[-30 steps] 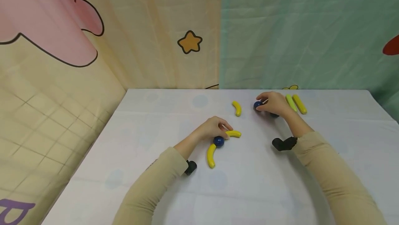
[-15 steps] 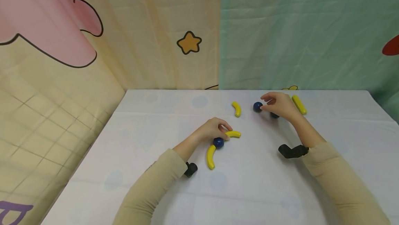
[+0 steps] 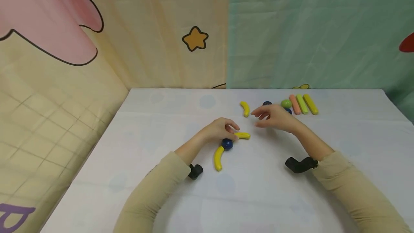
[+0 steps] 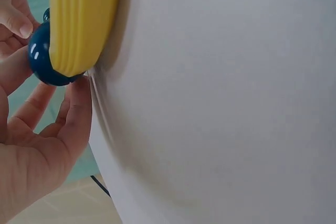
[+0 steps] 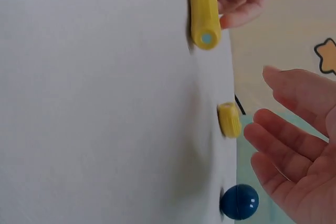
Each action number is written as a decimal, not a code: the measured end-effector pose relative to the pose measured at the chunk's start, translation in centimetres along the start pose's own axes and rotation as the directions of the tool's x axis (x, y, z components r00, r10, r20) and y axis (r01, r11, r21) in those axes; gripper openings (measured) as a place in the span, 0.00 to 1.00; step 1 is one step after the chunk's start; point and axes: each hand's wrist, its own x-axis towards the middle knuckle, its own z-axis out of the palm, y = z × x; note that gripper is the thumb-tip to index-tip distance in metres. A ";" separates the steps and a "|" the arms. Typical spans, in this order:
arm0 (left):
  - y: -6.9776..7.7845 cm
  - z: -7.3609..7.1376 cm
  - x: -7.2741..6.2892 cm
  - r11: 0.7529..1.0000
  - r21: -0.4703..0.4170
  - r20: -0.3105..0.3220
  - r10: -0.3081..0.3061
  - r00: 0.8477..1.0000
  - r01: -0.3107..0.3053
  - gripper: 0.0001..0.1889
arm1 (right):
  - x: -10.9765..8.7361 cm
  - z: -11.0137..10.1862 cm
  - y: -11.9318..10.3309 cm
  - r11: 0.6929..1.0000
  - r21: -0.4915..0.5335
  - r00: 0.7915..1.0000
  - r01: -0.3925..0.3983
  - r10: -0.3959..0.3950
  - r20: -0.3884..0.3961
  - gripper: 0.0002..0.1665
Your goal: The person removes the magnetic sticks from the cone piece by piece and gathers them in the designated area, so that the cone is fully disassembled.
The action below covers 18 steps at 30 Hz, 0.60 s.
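My left hand [image 3: 220, 130] pinches the near end of a curved yellow toy stick [image 3: 243, 135], its thumb beside a blue ball [image 3: 227, 144]. A second curved yellow stick [image 3: 218, 158] runs from that ball toward the front of the table. The left wrist view shows this ribbed stick [image 4: 84, 19] against the blue ball [image 4: 41, 56], with fingers behind. My right hand [image 3: 275, 117] hovers over the table with loosely bent fingers and holds nothing. Just beyond its fingertips lies another curved yellow stick [image 3: 244, 108]. In the right wrist view this stick [image 5: 229, 120] appears beside the fingers.
Behind the right hand are a blue ball [image 3: 267, 103], a green ball [image 3: 286, 103] and another blue ball [image 3: 288, 111], partly hidden. Straight orange [image 3: 294, 104], lime [image 3: 302, 104] and yellow [image 3: 311, 104] sticks lie side by side at the back right of the white table [image 3: 258, 197].
My right hand has let go of the blue ball at the back and moved left and toward the front, uncovering the green ball and orange stick. The left hand stays in place.
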 end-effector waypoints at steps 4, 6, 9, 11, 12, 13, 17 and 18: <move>-0.2 -0.6 -0.9 0.999 0.026 -0.004 -0.023 1.000 0.023 0.17 | 0.5 1.2 -1.0 0.998 -0.005 0.995 0.062 -0.062 0.074 0.20; -0.5 -0.8 -1.6 0.999 0.029 -0.006 -0.036 0.999 0.036 0.18 | 0.8 1.9 -1.4 0.997 0.006 0.992 0.076 -0.076 0.101 0.20; -0.7 -0.8 -2.3 0.998 0.044 -0.011 -0.047 0.999 0.047 0.20 | 1.2 2.7 -2.0 0.996 0.011 0.989 0.086 -0.086 0.123 0.19; -0.8 -0.7 -2.7 0.996 0.067 -0.021 -0.050 0.999 0.052 0.20 | 1.3 3.1 -2.3 0.996 0.014 0.986 0.088 -0.089 0.138 0.19; -0.9 -0.5 -2.8 0.996 0.076 -0.026 -0.049 0.998 0.050 0.20 | 1.4 3.3 -2.4 0.996 0.013 0.985 0.094 -0.095 0.145 0.18; -1.0 -0.4 -2.8 0.994 0.092 -0.033 -0.048 0.998 0.051 0.20 | 1.5 3.5 -2.6 0.995 0.010 0.984 0.100 -0.100 0.148 0.18; -1.2 0.2 -3.2 0.993 0.109 -0.055 -0.033 0.998 0.039 0.18 | 1.7 4.2 -3.0 0.992 -0.018 0.979 0.123 -0.119 0.165 0.17; -1.3 0.3 -3.3 0.994 0.106 -0.059 -0.034 0.998 0.041 0.18 | 1.8 4.3 -3.2 0.991 -0.025 0.978 0.131 -0.125 0.168 0.17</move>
